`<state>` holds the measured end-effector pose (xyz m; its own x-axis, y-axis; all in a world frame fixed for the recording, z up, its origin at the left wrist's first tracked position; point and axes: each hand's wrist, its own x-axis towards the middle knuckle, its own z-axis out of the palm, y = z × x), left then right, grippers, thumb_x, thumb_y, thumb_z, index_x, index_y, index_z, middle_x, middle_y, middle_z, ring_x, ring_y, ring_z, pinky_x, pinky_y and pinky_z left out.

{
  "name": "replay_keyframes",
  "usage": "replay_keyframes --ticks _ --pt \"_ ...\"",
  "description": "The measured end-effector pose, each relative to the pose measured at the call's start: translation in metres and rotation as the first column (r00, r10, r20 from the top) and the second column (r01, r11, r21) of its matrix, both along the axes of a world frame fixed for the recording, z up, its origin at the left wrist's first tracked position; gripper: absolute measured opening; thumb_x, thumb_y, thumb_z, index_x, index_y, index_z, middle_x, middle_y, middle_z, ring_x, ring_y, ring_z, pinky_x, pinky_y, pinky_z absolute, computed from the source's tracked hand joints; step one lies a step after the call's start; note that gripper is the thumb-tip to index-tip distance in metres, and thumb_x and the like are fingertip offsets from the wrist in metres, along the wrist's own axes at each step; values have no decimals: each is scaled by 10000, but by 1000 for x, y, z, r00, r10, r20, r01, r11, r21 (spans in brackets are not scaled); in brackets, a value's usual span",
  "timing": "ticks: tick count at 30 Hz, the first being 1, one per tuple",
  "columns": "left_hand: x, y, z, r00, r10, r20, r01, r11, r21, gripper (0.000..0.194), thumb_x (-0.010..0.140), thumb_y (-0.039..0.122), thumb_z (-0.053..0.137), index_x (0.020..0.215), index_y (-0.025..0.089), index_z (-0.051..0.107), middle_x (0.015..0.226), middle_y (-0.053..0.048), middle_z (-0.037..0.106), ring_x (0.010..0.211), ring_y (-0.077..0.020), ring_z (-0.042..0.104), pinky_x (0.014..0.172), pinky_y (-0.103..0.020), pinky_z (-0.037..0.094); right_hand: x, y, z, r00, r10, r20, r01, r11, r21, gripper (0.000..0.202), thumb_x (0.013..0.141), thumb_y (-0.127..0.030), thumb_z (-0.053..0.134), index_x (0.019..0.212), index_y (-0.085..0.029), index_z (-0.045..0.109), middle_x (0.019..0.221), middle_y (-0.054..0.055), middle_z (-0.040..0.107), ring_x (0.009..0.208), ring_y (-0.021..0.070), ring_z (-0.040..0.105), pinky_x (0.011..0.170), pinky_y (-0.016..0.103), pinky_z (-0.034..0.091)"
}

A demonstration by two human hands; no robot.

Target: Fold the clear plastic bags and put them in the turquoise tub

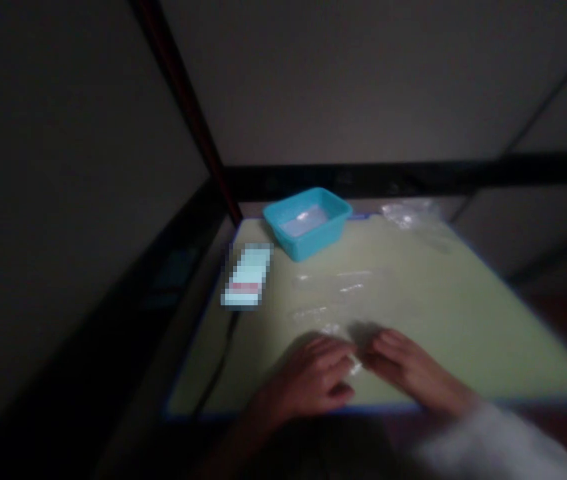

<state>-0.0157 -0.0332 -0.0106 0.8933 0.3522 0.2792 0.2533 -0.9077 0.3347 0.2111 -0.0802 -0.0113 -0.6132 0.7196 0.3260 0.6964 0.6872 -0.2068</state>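
Near the front edge of the pale yellow-green table (pixel 468 333), my left hand (pixel 313 377) has its fingers bent around part of a clear plastic piece (pixel 356 365). Close on its right, my right hand (pixel 396 360) is curled with its fingertips at the same shiny plastic. The view is dark and blurred, so the exact grip is hard to make out. Beyond the hands, clear plastic packaging (pixel 350 283) lies flat on the table.
A turquoise basket (pixel 320 240) with something pale inside stands at the back. Left of it lies a pixelated phone (pixel 248 275) with a dark cable (pixel 220 367) running to the front edge. Crumpled clear plastic (pixel 408 213) lies at the back right. A wall rises behind.
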Motion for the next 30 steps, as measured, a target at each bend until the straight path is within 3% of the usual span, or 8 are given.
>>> replay_keyframes --ticks 5,10,16,22,30 --pt "3 -1 1 999 36 32 -37 999 36 319 810 384 580 1049 172 588 1094 -78 642 1026 -214 584 901 -354 449 -7 4 -4 1000 -14 -16 15 999 39 210 941 -201 431 836 -168 609 779 33 586 775 175 521 727 340 439" --pt "14 -2 1 983 155 101 -163 984 71 208 879 192 472 1052 171 586 901 -48 688 850 -180 642 823 -331 495 -4 7 3 994 -68 -84 68 998 -1 198 942 -208 412 874 -173 595 781 37 604 775 179 545 753 356 445" --pt "29 11 4 881 391 268 -361 920 -156 278 853 118 484 1109 179 577 814 -31 703 730 -143 660 705 -247 530 14 6 -3 947 -233 -221 215 971 -102 221 929 -199 398 1111 -197 524 995 80 656 899 199 603 789 356 486" --pt "39 32 9 842 504 191 -445 850 -282 380 805 68 516 1167 177 559 819 -23 704 725 -144 661 698 -241 527 22 0 -14 901 -344 -265 328 939 -103 285 916 -216 392 1182 -211 496 1088 92 652 957 221 615 808 393 512" --pt "42 43 6 830 553 68 -523 816 -245 394 808 86 512 1183 198 556 811 -16 694 679 -138 639 640 -223 499 18 -5 -9 967 -228 -113 221 973 -73 376 921 -260 442 1293 -215 470 1298 75 564 1185 216 516 992 456 421"
